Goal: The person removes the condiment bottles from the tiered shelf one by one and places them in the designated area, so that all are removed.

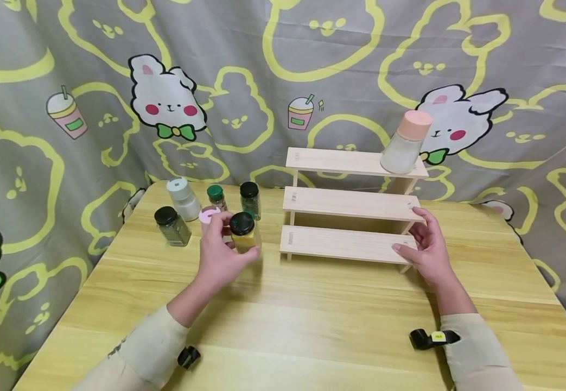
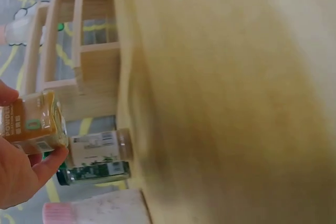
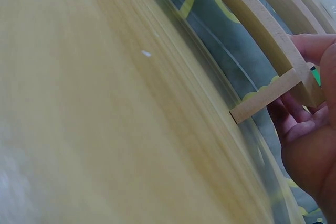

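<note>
My left hand (image 1: 218,260) grips a square spice jar (image 1: 245,239) with a black lid and yellow-brown powder, thumb on the near side and fingers round the far side. In the left wrist view the jar (image 2: 37,121) shows a printed label and is held above the table. A three-tier wooden shelf (image 1: 346,204) stands to its right. At the shelf's right end, my right hand (image 1: 429,252) holds the frame, with the thumb on the lowest board and fingers by the middle one. A glass shaker (image 1: 402,155) with a pink cap stands on the top board's right end.
Left of the shelf stand a white-capped shaker (image 1: 185,202), a black-lidded herb jar (image 1: 172,228), a green-capped bottle (image 1: 216,194), another black-lidded jar (image 1: 250,200) and a pink-lidded container (image 1: 208,214), partly behind my left hand. A patterned curtain (image 1: 243,98) hangs behind the table (image 1: 292,320).
</note>
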### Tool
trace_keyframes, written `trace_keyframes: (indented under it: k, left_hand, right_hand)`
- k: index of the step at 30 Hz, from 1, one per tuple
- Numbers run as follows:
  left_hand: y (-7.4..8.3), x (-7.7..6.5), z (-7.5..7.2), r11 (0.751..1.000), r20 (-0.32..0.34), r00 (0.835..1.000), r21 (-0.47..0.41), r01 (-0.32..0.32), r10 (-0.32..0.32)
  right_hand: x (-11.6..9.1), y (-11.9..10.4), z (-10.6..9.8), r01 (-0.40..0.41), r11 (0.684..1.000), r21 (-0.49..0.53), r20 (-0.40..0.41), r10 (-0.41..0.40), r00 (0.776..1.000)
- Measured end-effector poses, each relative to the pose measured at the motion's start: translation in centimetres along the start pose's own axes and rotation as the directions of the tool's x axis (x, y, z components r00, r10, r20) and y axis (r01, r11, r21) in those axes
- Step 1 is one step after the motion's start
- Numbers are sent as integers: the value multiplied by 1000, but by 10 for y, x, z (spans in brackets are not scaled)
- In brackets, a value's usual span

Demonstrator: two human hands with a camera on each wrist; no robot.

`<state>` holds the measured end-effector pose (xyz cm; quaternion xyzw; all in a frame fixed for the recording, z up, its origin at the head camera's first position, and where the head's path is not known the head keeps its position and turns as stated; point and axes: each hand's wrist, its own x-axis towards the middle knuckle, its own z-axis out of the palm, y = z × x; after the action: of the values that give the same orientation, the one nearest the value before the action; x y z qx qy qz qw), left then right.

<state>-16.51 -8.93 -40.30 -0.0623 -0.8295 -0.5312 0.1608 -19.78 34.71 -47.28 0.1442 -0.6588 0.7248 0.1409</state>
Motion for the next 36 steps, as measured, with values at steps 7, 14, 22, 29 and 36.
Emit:
trace_keyframes:
  k: [7, 14, 22, 29, 36]
  left_hand:
    - [-13, -7, 3, 1000, -4, 1000, 10, -18, 18]
    - [-23, -15, 7, 1000, 13, 1000, -5, -5, 5]
    - [-30, -18, 7, 1000, 43, 999, 8, 12, -12]
    - [-37, -19, 7, 1000, 55, 998, 16, 16, -17]
    - [-46, -22, 9, 999, 74, 997, 27, 27, -29]
  right_hand:
    - [0, 0, 1, -4, 1000, 9, -1, 4, 1000]
    - [-1, -1, 1, -10, 1000, 4, 0, 10, 1000]
    - [0, 0, 0, -5, 1000, 1, 4, 5, 1000]
    - [-1, -1, 0, -5, 1000, -14, 10, 6, 1000]
    - [-1, 1, -1, -3, 1000, -28, 10, 3, 1000]
